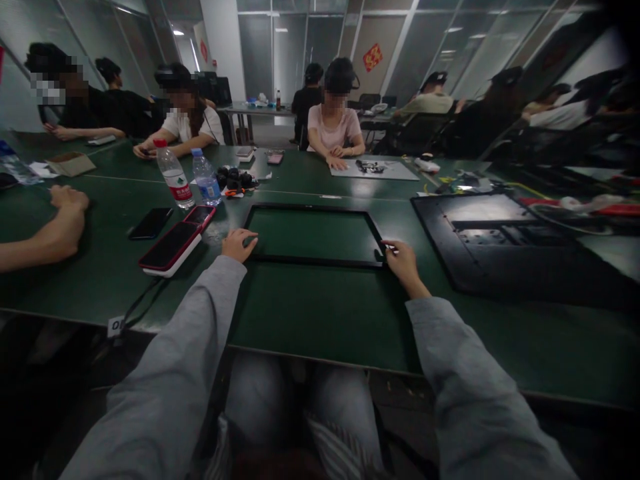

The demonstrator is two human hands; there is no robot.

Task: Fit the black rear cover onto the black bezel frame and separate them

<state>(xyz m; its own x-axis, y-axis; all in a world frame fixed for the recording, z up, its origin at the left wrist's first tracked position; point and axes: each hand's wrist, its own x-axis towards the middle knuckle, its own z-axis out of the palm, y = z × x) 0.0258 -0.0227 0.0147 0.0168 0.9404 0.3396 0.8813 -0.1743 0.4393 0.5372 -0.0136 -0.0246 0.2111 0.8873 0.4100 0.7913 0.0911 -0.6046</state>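
Note:
A thin black rectangular frame lies flat on the green table in front of me. My left hand is at its left side, thumb and fingers closed round the edge near the lower left corner. At the right side, my right hand pinches the frame's edge near the lower right corner. Green tabletop shows through the frame's opening.
Left of the frame are a red-edged device, a dark phone and two bottles. A large black panel lies to the right. Another person's forearm rests at far left; several people sit beyond.

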